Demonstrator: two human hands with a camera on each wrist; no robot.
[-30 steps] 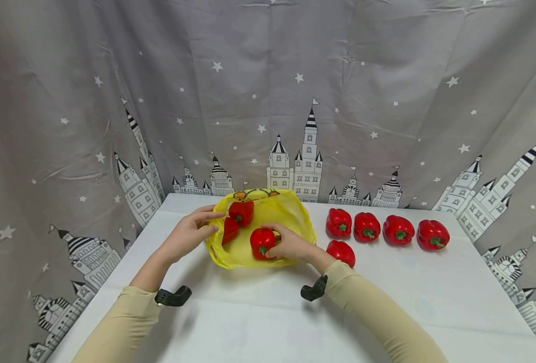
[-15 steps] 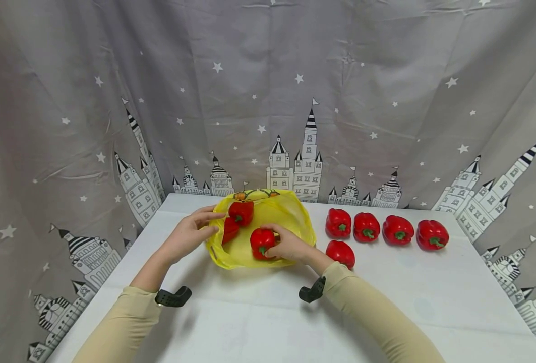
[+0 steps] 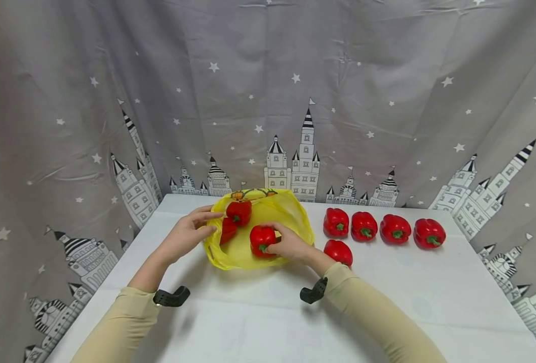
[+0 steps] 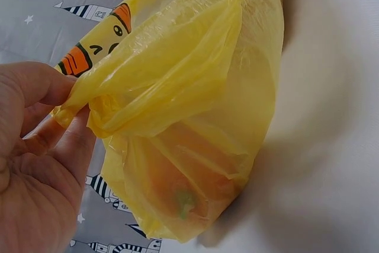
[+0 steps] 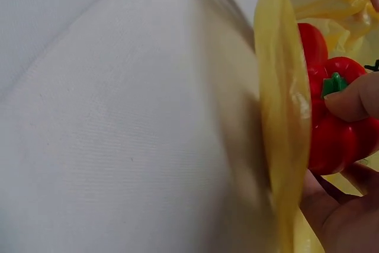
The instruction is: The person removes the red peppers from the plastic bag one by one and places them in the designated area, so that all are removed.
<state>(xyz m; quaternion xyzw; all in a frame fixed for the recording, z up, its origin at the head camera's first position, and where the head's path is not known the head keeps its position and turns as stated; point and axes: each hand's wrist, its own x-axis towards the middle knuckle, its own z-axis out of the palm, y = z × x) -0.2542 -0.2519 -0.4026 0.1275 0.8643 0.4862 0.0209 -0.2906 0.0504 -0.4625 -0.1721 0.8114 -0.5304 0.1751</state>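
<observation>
Over the white table [image 3: 249,327], inside the open mouth of a thin, translucent yellow plastic bag with an orange-and-black cartoon print [image 3: 290,212], a glossy red bell pepper with a green stem [image 3: 262,240] sits in the grasp of the right hand [image 3: 291,245], its thumb by the stem. The left hand [image 3: 187,236] pinches the bag's rim on the opposite side. Two more red peppers [image 3: 239,213] lie together in the bag, near the left fingers. To the right of the bag, four red bell peppers [image 3: 364,226] form a row, with a fifth red pepper [image 3: 339,251] nearer the person. Behind hangs a grey curtain printed with white castles and stars [image 3: 249,50].
</observation>
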